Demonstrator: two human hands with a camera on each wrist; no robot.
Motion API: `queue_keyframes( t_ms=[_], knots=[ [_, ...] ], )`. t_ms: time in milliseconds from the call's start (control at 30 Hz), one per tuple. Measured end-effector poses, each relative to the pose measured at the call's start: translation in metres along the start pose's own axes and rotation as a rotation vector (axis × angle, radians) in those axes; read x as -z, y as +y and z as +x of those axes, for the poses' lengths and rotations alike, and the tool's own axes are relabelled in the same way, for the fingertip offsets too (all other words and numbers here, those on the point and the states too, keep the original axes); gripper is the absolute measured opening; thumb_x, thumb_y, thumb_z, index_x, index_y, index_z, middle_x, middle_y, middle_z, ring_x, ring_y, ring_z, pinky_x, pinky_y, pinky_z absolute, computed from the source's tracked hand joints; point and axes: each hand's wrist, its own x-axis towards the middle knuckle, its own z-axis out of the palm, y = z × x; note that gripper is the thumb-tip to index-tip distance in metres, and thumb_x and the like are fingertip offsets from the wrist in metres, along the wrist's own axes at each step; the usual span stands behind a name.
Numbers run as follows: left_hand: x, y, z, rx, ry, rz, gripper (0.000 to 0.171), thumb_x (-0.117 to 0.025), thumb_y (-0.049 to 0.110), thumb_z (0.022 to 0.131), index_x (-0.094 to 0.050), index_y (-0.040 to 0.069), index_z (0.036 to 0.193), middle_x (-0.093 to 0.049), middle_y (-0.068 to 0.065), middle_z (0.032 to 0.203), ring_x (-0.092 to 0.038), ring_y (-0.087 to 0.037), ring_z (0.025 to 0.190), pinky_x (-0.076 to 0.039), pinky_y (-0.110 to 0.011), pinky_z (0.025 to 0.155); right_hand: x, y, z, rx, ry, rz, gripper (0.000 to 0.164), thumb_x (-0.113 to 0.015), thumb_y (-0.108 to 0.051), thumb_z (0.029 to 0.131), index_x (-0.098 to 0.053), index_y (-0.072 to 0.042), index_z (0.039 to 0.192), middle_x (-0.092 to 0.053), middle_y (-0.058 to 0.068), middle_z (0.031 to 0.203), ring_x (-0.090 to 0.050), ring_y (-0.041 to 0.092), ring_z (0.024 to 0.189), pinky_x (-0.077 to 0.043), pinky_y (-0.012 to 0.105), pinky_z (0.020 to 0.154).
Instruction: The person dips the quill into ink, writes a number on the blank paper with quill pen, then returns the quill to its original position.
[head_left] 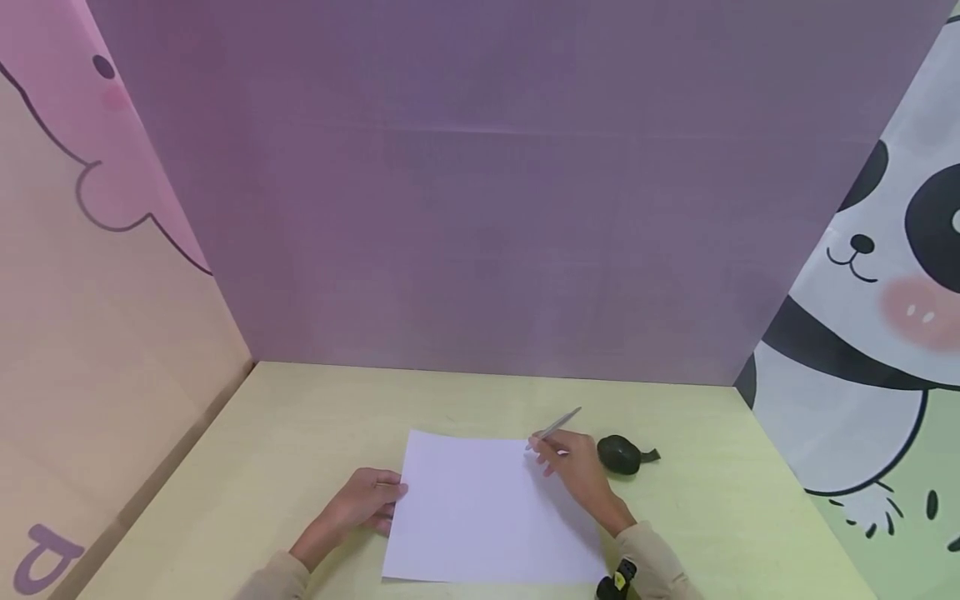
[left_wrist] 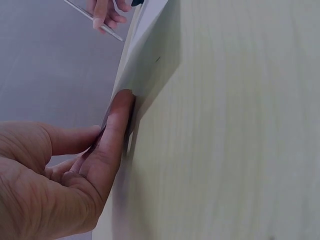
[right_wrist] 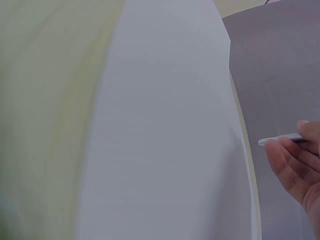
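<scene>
A white sheet of paper (head_left: 480,517) lies on the table, its left edge lifted a little. At that edge my left hand (head_left: 367,500) pinches the sheet. In the left wrist view the thumb of the left hand (left_wrist: 65,170) is above the paper and fingers are beneath it. Over the sheet's far right corner, my right hand (head_left: 573,467) holds a slim silver pen (head_left: 562,421) between thumb and fingers. The right wrist view shows the tip of the pen (right_wrist: 272,140) pointing left, apart from the paper (right_wrist: 165,120).
Just right of the right hand, a rounded black object (head_left: 619,455) with a short flat tail rests on the pale wooden table (head_left: 315,417). A purple panel (head_left: 480,208) stands along the table's back edge. Walls with cartoon pictures flank both sides.
</scene>
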Motion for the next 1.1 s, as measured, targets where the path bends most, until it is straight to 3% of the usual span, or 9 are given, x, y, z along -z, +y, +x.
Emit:
queue_keyframes(
  t_ms=[267, 467, 867, 1100],
  knots=[
    [-0.002, 0.0, -0.001, -0.009, -0.032, 0.002, 0.042, -0.054, 0.01, 0.098, -0.048, -0.022, 0.125, -0.072, -0.022, 0.096, -0.073, -0.026, 0.082, -0.063, -0.038, 0.066, -0.005, -0.001, 0.002, -0.036, -0.009, 0.006, 0.017, -0.07, -0.024, 0.091, -0.076, -0.008, 0.093, -0.073, 0.013, 0.079, -0.068, 0.018, 0.061, -0.057, 0.023, 0.053],
    [-0.002, 0.001, -0.002, 0.008, -0.035, 0.004, 0.037, -0.053, 0.011, 0.098, -0.053, -0.018, 0.121, -0.073, -0.015, 0.089, -0.073, -0.023, 0.077, -0.063, -0.036, 0.065, -0.01, -0.006, 0.003, -0.018, -0.036, 0.003, 0.017, -0.068, -0.019, 0.092, -0.075, -0.004, 0.095, -0.072, 0.016, 0.079, -0.069, 0.023, 0.063, -0.058, 0.023, 0.054],
    [-0.004, 0.006, 0.003, 0.028, 0.036, 0.015, 0.045, -0.055, 0.01, 0.097, -0.047, -0.021, 0.128, -0.072, -0.016, 0.092, -0.072, -0.023, 0.078, -0.062, -0.037, 0.065, -0.013, -0.009, 0.014, 0.014, -0.042, -0.054, 0.019, -0.068, -0.019, 0.092, -0.075, -0.002, 0.095, -0.072, 0.014, 0.079, -0.068, 0.024, 0.061, -0.056, 0.022, 0.051],
    [-0.005, 0.0, 0.002, 0.019, 0.003, 0.014, 0.041, -0.054, 0.011, 0.098, -0.05, -0.02, 0.123, -0.073, -0.015, 0.09, -0.073, -0.023, 0.076, -0.062, -0.038, 0.065, -0.015, -0.011, 0.012, -0.013, -0.06, -0.106, 0.017, -0.068, -0.018, 0.092, -0.075, -0.002, 0.093, -0.071, 0.01, 0.069, -0.062, 0.01, 0.052, -0.052, 0.021, 0.05]
  ],
)
